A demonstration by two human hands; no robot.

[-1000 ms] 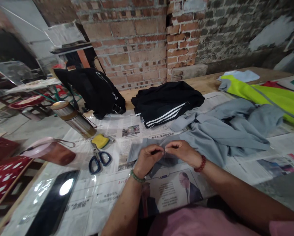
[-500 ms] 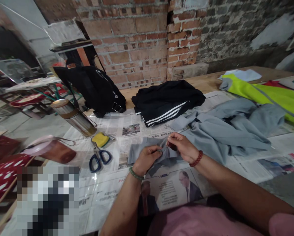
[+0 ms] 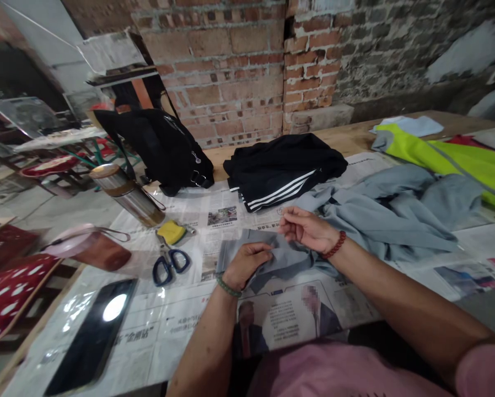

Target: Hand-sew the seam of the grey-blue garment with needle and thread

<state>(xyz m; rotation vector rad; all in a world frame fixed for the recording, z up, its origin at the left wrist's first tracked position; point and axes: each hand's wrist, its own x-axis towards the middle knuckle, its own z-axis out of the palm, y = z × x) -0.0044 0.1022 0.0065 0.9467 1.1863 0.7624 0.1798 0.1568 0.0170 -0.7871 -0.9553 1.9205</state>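
My left hand (image 3: 249, 264), with a green bead bracelet, pinches the edge of a grey garment (image 3: 291, 257) between thumb and fingers. Just above the cloth, my right hand (image 3: 307, 227), wearing a red bead bracelet, is raised with thumb and forefinger pressed together. Whatever that pinch holds is too small to make out. The garment spreads crumpled to the right (image 3: 396, 220) over the newspaper. Left of my hands lie blue-handled scissors (image 3: 171, 266) and a yellow piece (image 3: 171, 232), perhaps a sponge.
Newspaper (image 3: 177, 331) covers the wooden table. A phone (image 3: 92, 336), a pink-lidded cup (image 3: 94, 248) and a steel flask (image 3: 127, 196) are on the left. Behind are a black bag (image 3: 165, 149) and folded black clothing with white stripes (image 3: 284, 171). A yellow-green garment (image 3: 446, 160) lies far right.
My right hand has lifted slightly up and away from the cloth, still pinched. My left hand keeps its hold on the grey garment.
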